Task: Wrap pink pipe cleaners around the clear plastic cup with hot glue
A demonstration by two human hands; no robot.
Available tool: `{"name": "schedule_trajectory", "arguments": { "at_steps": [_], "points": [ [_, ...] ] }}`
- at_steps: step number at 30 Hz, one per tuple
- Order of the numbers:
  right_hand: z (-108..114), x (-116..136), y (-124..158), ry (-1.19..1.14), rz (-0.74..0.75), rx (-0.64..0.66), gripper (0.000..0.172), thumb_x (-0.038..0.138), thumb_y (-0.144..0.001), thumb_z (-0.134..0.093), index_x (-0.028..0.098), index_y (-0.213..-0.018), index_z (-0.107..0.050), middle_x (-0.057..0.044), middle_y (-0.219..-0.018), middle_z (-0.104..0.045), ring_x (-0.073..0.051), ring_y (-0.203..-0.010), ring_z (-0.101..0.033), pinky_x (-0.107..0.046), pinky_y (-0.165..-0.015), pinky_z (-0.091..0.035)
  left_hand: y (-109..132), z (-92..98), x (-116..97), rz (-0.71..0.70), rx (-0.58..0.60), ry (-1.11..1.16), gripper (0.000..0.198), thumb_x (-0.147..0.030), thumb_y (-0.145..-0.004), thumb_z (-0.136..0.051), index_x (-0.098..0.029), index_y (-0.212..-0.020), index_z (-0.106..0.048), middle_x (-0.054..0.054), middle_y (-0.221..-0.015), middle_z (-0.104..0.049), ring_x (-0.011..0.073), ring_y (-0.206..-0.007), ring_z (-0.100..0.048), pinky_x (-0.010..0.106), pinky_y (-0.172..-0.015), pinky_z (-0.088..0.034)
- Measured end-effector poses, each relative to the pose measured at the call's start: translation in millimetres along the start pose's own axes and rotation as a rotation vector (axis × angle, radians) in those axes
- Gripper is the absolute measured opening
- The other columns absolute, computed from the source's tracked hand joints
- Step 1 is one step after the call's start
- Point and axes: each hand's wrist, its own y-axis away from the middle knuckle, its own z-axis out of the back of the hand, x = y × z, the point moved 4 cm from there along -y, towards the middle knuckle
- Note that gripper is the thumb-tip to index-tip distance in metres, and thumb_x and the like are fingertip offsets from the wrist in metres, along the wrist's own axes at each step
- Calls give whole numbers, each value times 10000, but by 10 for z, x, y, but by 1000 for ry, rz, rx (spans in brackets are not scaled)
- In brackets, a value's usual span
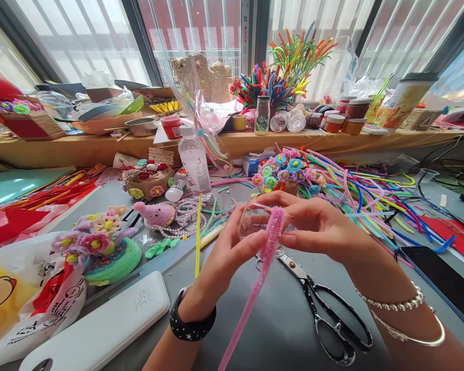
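Both of my hands hold a small clear glass-like vessel (251, 219) above the grey table. A fuzzy pink pipe cleaner (272, 237) lies against its near side, and its long tail runs down toward me. My left hand (234, 245) wraps the vessel's left side, with the thumb on the pink pipe cleaner. My right hand (313, 221) grips from the right, its thumb and fingers closed near the pipe cleaner's upper part. Fingers hide part of the vessel. Black-handled scissors (320, 304) lie on the table just below my right hand.
A white power bank (100, 330) and a green flower-topped piece (114, 260) are at the left. Pipe cleaners (355, 190) in many colours spread at the right, by a phone (441, 288). A plastic bottle (195, 165) stands behind my hands, before a cluttered ledge (232, 147).
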Motion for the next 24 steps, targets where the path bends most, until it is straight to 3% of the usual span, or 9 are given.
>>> {"name": "schedule_trajectory", "arguments": {
  "at_steps": [16,24],
  "points": [
    [15,14,-9,55,-11,-20,228,271,-781,-646,255,-1000,-704,-53,-1178,-582,-221,-1171,-496,-395,-1006,-388,-3,-21,-29,1,5,-13,411,-364,-745,-641,-222,-1106,-505,58,-1060,-659,227,-967,-628,272,-737,-502],
    [18,19,1,43,11,13,199,288,-774,-658,257,-963,-713,-38,-1198,-573,-210,-1196,-479,-367,-1011,-374,-16,-18,-8,-3,21,-9,334,-279,-794,-591,-234,-1115,-510,38,-1045,-670,192,-955,-635,242,-748,-494]
  ]
}}
